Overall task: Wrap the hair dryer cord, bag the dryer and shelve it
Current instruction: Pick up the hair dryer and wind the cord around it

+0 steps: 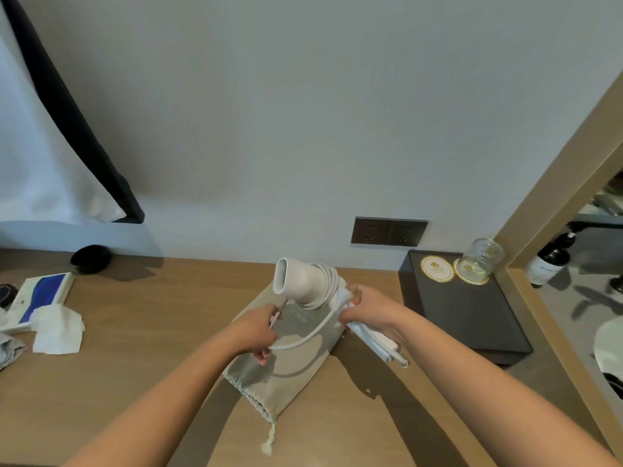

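Several loops of the cord are already wound around the barrel of the hair dryer, which sits just above the centre of the frame with its nozzle facing left. The right hand is clamped around the dryer at the wrapped section, with the folded handle jutting down and to the right past the wrist. The left hand is closed on the free tail of cord, pinching it near what looks like the plug end, and one slack loop droops between the two hands. So by my read the wrapping is well along but not finished: that last loose length has to go around, and the plug needs tucking in. Directly beneath the hands, the drawstring bag lies flat on the wooden counter, its gathered mouth pointing towards the bottom of the frame and apparently not yet opened. Bagging is untouched, then, and shelving too. Off to the right there's a dark tray with an upturned glass, and at centre-right on the wall a double socket with nothing plugged in.
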Action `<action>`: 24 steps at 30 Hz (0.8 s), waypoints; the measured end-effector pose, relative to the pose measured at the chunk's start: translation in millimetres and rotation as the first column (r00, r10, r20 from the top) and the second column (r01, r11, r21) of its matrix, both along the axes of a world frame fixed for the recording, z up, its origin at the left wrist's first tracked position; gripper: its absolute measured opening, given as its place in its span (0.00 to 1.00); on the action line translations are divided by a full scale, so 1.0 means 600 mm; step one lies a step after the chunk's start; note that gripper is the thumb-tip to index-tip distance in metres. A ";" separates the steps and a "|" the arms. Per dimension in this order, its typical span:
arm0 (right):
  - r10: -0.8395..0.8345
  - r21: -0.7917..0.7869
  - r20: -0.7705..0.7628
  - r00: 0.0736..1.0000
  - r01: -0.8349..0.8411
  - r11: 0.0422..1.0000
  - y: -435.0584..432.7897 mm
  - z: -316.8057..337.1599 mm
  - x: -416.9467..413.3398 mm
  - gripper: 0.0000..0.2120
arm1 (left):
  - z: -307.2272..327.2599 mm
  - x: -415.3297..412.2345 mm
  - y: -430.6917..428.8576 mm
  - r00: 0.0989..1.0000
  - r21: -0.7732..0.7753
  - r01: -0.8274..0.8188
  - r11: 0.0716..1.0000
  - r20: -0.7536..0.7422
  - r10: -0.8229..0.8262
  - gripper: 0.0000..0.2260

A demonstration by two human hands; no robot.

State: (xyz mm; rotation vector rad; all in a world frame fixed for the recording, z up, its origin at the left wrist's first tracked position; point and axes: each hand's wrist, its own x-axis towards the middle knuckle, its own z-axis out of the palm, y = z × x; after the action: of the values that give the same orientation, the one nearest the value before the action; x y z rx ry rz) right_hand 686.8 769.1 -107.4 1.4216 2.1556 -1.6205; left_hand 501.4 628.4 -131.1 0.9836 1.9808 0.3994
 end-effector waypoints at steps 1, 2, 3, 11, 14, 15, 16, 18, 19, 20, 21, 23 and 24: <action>-0.019 -0.008 0.050 0.999 0.019 1.000 -0.001 0.003 -0.003 0.36 | 0.003 -0.001 0.004 0.999 0.015 0.025 1.000 -0.031 -0.025 0.17; -0.046 -0.030 0.065 0.997 0.048 0.998 -0.001 0.001 -0.005 0.31 | 0.006 -0.001 0.008 0.995 0.034 0.066 0.997 -0.079 -0.063 0.16; -0.088 -0.080 0.049 0.995 0.092 0.993 -0.001 0.000 -0.008 0.29 | 0.008 -0.001 0.014 0.984 0.051 0.117 0.992 -0.141 -0.109 0.15; -0.288 -0.320 -0.110 0.951 0.240 0.917 0.000 0.005 -0.025 0.19 | 0.013 -0.010 0.045 0.861 -0.003 0.354 0.935 -0.390 -0.327 0.09; -0.346 -0.326 -0.152 0.926 0.284 0.902 0.006 0.008 -0.024 0.18 | 0.012 -0.013 0.049 0.879 0.002 0.323 0.946 -0.371 -0.299 0.09; -0.374 -0.358 -0.173 0.911 0.295 0.886 0.006 0.011 -0.022 0.16 | 0.011 -0.015 0.050 0.898 0.022 0.297 0.955 -0.347 -0.271 0.11; -0.413 -0.414 -0.199 0.889 0.305 0.857 0.006 0.013 -0.020 0.15 | 0.010 -0.017 0.051 0.912 0.052 0.277 0.959 -0.330 -0.245 0.15; -0.499 -0.572 -0.235 0.834 0.296 0.765 0.006 0.019 -0.019 0.11 | 0.009 -0.021 0.053 0.911 0.127 0.282 0.951 -0.348 -0.224 0.18; -0.532 -0.645 -0.235 0.814 0.279 0.712 0.005 0.022 -0.021 0.10 | 0.008 -0.024 0.054 0.902 0.162 0.295 0.942 -0.372 -0.218 0.18; -0.555 -0.702 -0.225 0.801 0.261 0.663 0.005 0.025 -0.024 0.08 | 0.008 -0.025 0.055 0.893 0.187 0.308 0.933 -0.395 -0.216 0.19; -0.569 -0.737 -0.211 0.795 0.253 0.627 0.005 0.028 -0.025 0.08 | 0.007 -0.026 0.057 0.885 0.196 0.322 0.926 -0.411 -0.220 0.19; -0.563 -0.742 -0.190 0.804 0.258 0.619 0.008 0.036 -0.026 0.11 | 0.006 -0.025 0.058 0.877 0.203 0.344 0.917 -0.418 -0.237 0.18; -0.543 -0.718 -0.190 0.818 0.261 0.645 0.009 0.040 -0.026 0.14 | 0.007 -0.023 0.057 0.870 0.194 0.361 0.912 -0.421 -0.255 0.17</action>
State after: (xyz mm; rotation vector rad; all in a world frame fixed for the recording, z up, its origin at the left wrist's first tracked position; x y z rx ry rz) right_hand 671.5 774.5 -83.5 1.4672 1.1066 -2.6806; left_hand 487.6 662.9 -126.7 1.6386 2.0951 0.3111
